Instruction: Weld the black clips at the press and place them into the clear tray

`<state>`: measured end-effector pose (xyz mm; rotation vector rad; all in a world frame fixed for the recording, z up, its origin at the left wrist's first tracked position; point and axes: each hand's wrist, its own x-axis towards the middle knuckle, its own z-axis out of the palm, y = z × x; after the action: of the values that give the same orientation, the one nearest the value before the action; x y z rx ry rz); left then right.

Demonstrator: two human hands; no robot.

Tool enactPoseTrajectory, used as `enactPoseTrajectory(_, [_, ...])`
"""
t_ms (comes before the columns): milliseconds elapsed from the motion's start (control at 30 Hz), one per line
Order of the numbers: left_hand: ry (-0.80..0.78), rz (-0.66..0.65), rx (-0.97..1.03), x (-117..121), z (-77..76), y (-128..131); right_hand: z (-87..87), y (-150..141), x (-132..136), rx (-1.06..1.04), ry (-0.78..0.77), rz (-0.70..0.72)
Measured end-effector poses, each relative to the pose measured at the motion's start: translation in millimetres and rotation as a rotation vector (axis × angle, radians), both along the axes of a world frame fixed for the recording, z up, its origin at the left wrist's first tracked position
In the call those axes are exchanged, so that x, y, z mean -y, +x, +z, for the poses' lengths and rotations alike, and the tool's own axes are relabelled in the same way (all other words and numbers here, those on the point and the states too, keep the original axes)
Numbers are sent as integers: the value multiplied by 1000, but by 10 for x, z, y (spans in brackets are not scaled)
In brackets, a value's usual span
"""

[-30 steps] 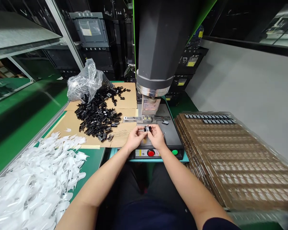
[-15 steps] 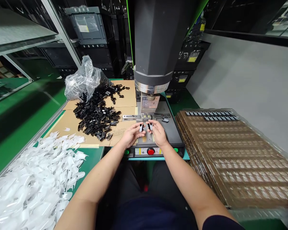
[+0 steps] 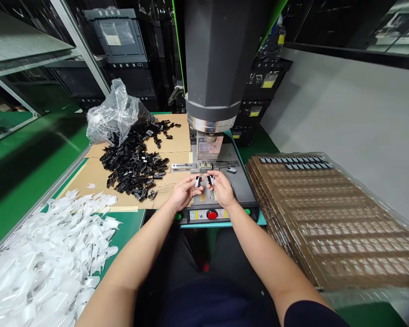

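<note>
My left hand (image 3: pixel 184 193) pinches a small black and white plastic part (image 3: pixel 198 181) above the press base plate (image 3: pixel 240 188). My right hand (image 3: pixel 222 190) pinches a second small part (image 3: pixel 210 180) just beside it. The two parts sit a little apart, in front of the metal fixture (image 3: pixel 207 164) under the big grey press head (image 3: pixel 213 68). Another small part (image 3: pixel 231 170) lies on the plate to the right of the fixture.
A heap of black plastic parts (image 3: pixel 132 165) lies on cardboard at the left, beside a crumpled clear bag (image 3: pixel 114 113). White plastic pieces (image 3: pixel 44 259) pile up at the near left. Stacked brown blister trays (image 3: pixel 327 218) sit at the right. Red button (image 3: pixel 211 215) and green buttons on the machine front.
One second ago both hands held the parts together as one. The hands have drawn apart, each keeping one part, and the view has drifted slightly.
</note>
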<state>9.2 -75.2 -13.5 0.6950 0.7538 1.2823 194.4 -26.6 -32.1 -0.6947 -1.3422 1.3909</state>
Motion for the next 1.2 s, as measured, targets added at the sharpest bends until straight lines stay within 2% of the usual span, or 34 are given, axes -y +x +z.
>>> enactPoseTrajectory(100, [-8, 10, -21, 30, 13, 36, -27, -14, 9, 46, 47, -36])
enactPoseTrajectory(233, [38, 59, -106, 88, -11, 99, 2, -24, 109, 349, 208, -129])
enactPoseTrajectory(367, [76, 35, -219, 124, -39, 131, 127, -23, 253, 600, 291, -109])
enactPoseTrajectory(500, [75, -6, -269, 171, -13, 146, 321, 162, 355, 704, 406, -135])
enactPoseTrajectory(567, [59, 4, -278, 190, 4, 149, 423, 407, 328, 705, 458, -76])
enactPoseTrajectory(633, [41, 14, -300, 201, 10, 149, 511, 771, 210, 695, 468, -38])
enactPoseTrajectory(700, [33, -2, -332, 208, 3, 148, 576, 1234, -11, 708, 421, -99])
enactPoseTrajectory(767, [44, -30, -383, 215, -7, 151, 617, 1754, -315, 781, 340, -301])
enactPoseTrajectory(867, [80, -58, -474, 232, -10, 169, 626, 2501, -808, 955, 128, -751])
enactPoseTrajectory(933, [105, -62, -530, 246, -4, 188, 587, 2883, -1081, 1121, -40, -933])
enactPoseTrajectory(1033, [145, -63, -604, 264, 4, 216, 466, 3196, -1355, 1348, -169, -974])
enactPoseTrajectory(1200, [172, -76, -656, 276, 5, 235, 231, 3256, -1576, 1534, -198, -874])
